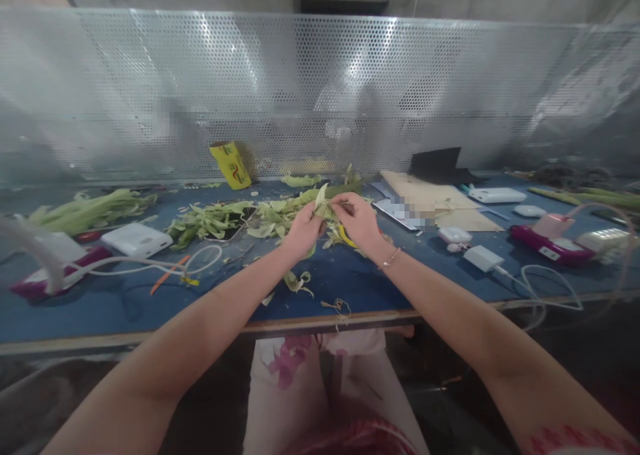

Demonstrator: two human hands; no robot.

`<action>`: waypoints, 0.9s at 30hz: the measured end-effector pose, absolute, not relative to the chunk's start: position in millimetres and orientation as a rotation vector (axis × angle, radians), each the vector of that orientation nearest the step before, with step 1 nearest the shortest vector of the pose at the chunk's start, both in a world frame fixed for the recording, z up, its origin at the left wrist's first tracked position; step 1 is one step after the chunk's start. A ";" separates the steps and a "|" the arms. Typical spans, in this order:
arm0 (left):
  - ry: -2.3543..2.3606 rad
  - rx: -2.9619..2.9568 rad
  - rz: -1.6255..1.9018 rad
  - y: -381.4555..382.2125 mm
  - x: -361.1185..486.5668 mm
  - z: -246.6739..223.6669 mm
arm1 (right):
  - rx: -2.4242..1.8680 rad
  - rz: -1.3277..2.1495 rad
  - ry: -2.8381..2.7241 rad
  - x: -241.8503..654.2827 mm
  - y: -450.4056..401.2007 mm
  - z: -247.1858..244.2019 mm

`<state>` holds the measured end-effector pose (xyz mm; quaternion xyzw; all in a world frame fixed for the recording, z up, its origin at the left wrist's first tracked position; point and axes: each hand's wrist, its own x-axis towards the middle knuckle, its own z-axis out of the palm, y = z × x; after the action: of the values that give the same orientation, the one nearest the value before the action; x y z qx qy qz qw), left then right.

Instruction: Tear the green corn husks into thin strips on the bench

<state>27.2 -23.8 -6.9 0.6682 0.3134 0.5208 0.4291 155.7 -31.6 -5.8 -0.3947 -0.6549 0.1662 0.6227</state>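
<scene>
A pale green husk piece (323, 200), which looks like folded corn husk, stands up between my two hands above the middle of the table. My left hand (304, 230) grips its lower part from the left. From the right, my right hand (359, 222) pinches the same piece near its middle. Behind and left of my hands lies a heap of green husk strips (273, 216). Further left is a second heap of strips (213, 220), partly over a dark flat thing. A few curled scraps (296, 282) lie below my hands near the table's front.
A perforated metal screen (250, 75) closes the table's back. Before it stands a yellow container (231, 165). Papers (425, 190) and a phone-like slab (397, 215) lie right. Purple power strips (550, 247) with cables, a white adapter (483, 258) and a white box (136, 240) flank both sides.
</scene>
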 end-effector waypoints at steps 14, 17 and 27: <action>0.734 1.676 1.199 -24.0 24.9 -6.5 | -0.862 0.457 -1.535 157.8 -32.9 -6.7; 0.655 1.557 1.192 -23.9 27.0 -8.6 | -0.866 0.473 -1.542 158.5 -32.8 -5.5; 0.573 1.455 1.143 -21.1 27.3 -10.5 | -0.833 0.509 -1.573 160.3 -31.4 -4.4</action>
<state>27.3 -21.1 -10.5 0.6190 0.2436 0.4862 0.5667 160.3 -31.4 -4.4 -0.3596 -0.6789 0.2195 0.6014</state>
